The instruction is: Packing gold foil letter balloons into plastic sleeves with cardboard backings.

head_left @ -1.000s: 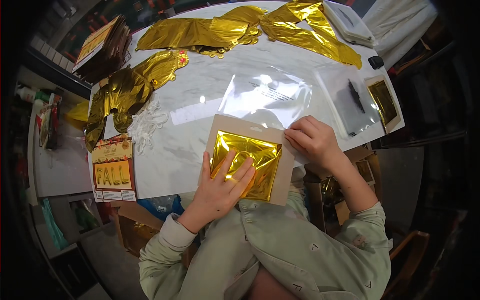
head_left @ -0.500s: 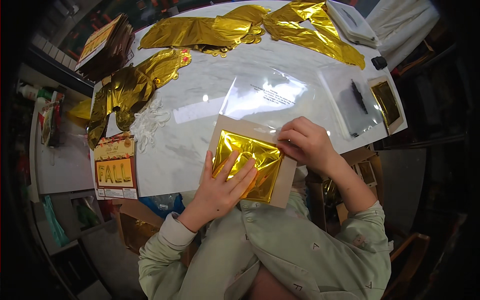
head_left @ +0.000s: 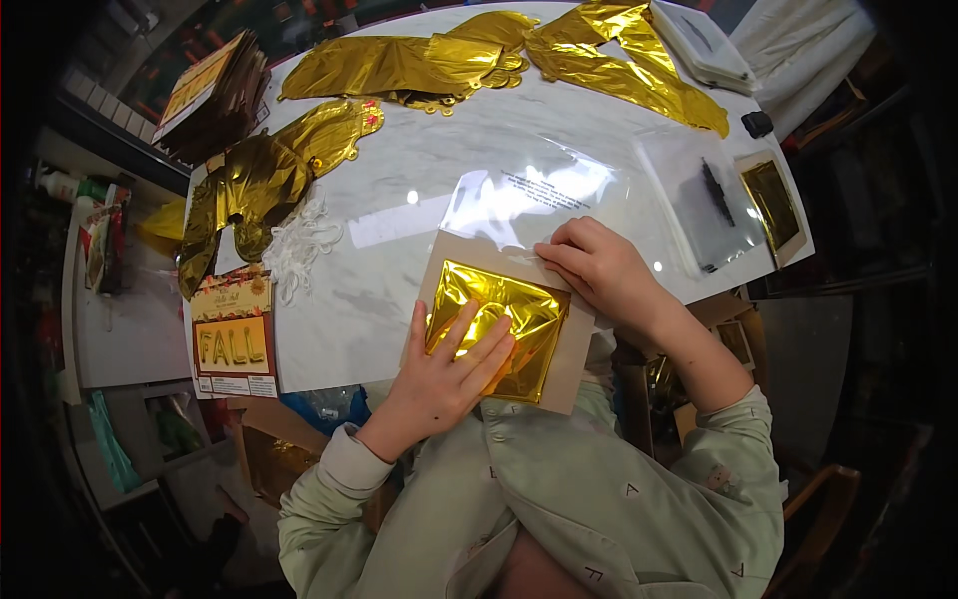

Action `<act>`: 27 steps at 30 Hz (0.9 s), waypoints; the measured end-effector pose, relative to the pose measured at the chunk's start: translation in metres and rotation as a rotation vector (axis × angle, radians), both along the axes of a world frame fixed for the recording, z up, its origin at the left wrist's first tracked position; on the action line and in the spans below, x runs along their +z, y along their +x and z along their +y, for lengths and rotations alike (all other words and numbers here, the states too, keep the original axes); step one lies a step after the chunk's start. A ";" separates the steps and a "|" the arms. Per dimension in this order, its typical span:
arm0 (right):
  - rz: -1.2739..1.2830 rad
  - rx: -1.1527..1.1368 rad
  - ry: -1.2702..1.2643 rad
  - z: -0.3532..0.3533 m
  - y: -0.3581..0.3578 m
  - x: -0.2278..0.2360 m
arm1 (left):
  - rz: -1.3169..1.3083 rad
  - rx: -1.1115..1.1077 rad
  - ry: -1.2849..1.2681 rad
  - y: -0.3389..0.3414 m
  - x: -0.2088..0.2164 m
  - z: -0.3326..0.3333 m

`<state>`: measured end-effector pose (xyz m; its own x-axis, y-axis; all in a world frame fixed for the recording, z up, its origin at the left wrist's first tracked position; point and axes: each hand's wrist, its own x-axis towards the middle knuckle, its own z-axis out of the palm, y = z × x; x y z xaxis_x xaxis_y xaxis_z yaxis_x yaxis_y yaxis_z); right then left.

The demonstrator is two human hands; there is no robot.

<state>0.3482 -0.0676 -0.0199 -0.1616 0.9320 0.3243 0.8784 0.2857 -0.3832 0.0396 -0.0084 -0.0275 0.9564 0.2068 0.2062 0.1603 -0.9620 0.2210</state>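
Lower centre of frame: left hand (head_left: pixel 437 377), fingers spread, flat over gold foil packet (head_left: pixel 529 317) on tan card (head_left: pixel 571 349). Up-right of it, right hand (head_left: pixel 596 268), fingertips pressed together at card's top edge; film caught between? Cannot tell. Beyond, clear film (head_left: pixel 489 205) reaches up-frame over counter (head_left: pixel 384 175), right hand nearer.
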 end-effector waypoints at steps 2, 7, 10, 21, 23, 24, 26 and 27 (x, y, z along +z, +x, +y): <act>-0.078 0.019 -0.004 0.001 -0.002 0.005 | 0.001 0.002 -0.002 0.000 0.000 0.000; -0.321 0.146 -0.031 0.005 -0.006 0.022 | -0.008 -0.004 0.012 -0.001 -0.001 0.000; -0.417 0.177 -0.054 0.007 -0.006 0.022 | -0.007 -0.001 0.020 0.000 -0.001 0.000; -0.336 0.096 0.119 0.012 -0.016 0.014 | -0.016 -0.007 0.008 0.001 0.001 0.000; -0.268 0.111 0.125 0.010 -0.015 0.008 | -0.015 -0.010 0.008 0.001 0.002 0.000; -0.199 0.127 0.133 0.010 -0.014 0.007 | -0.010 -0.011 0.013 0.000 0.003 0.000; -0.164 0.158 0.157 0.009 -0.014 0.008 | -0.005 -0.012 0.018 0.001 0.003 0.001; -0.130 0.188 0.181 0.008 -0.014 0.008 | -0.009 -0.015 0.016 0.001 0.003 0.001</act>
<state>0.3344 -0.0600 -0.0116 -0.3770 0.8105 0.4482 0.8420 0.5015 -0.1987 0.0406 -0.0075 -0.0247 0.9575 0.1889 0.2178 0.1438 -0.9677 0.2072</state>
